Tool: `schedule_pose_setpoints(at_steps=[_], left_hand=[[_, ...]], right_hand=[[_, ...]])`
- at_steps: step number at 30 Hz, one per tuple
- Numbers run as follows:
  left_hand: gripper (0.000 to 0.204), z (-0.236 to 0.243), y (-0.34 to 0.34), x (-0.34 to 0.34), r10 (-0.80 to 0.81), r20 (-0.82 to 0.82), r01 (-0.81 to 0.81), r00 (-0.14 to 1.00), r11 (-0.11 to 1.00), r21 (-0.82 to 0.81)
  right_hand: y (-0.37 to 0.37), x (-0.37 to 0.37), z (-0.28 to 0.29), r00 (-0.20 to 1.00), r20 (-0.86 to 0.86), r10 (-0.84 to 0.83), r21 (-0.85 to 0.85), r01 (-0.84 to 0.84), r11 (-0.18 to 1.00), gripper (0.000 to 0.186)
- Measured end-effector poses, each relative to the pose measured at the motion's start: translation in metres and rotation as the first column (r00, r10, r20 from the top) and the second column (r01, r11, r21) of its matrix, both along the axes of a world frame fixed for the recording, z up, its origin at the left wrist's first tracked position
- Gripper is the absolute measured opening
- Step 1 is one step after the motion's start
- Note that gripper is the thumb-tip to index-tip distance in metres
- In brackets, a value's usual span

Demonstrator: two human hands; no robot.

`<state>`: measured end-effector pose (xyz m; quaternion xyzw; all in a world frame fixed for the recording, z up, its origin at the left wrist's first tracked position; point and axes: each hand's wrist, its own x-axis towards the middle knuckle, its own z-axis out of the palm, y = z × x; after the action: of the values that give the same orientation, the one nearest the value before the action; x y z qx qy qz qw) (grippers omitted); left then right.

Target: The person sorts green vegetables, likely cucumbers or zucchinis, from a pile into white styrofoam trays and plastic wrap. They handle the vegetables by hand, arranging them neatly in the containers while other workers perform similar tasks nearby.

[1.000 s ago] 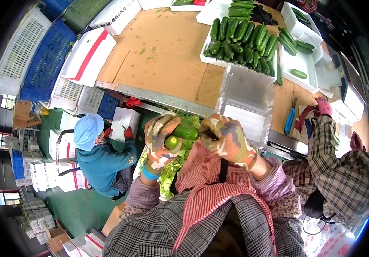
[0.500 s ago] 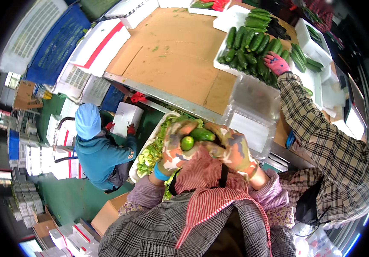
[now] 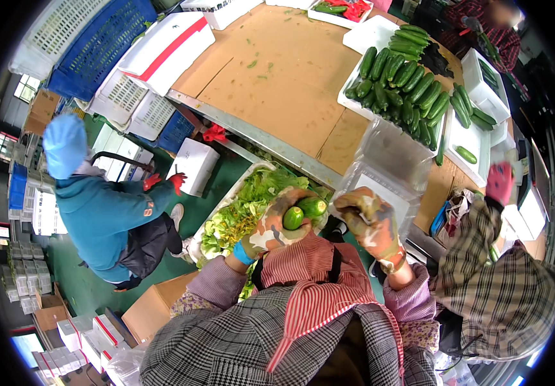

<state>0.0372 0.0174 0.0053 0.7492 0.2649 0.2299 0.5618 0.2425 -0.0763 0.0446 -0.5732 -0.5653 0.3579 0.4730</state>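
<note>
Now that the right hand (image 3: pixel 371 222) has been drawn off with fingers loosely curled and empty, the cucumbers (image 3: pixel 303 212) are gripped by the left hand (image 3: pixel 274 225) alone, just beside the clear plastic bag (image 3: pixel 387 174).

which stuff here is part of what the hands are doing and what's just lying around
In use: left hand holding two cucumbers; right hand at the clear bag; tray of cucumbers.

Lying about: crate of leafy greens, blue crate, white boxes.
</note>
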Motion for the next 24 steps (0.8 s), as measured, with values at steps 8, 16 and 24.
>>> schedule_pose_setpoints(at_steps=[8, 16, 24], left_hand=[[0.052, 0.003, -0.003, 0.001, 0.049, -0.022, -0.036, 0.999, 0.91, 0.413], [0.054, -0.002, 0.003, -0.002, 0.033, -0.049, 0.006, 0.998, 0.77, 0.638], [0.052, 0.016, 0.005, 0.004, 0.067, -0.026, -0.013, 0.997, 0.522, 0.853]], right_hand=[[0.007, -0.005, 0.023, 0.978, 0.21, 0.017, -0.002, -0.016, 1.0, 0.018], [0.003, 0.009, 0.01, 0.975, 0.184, 0.125, -0.044, -0.119, 0.992, 0.025], [0.003, 0.016, 0.025, 0.957, 0.168, 0.238, -0.218, -0.199, 0.955, 0.027]])
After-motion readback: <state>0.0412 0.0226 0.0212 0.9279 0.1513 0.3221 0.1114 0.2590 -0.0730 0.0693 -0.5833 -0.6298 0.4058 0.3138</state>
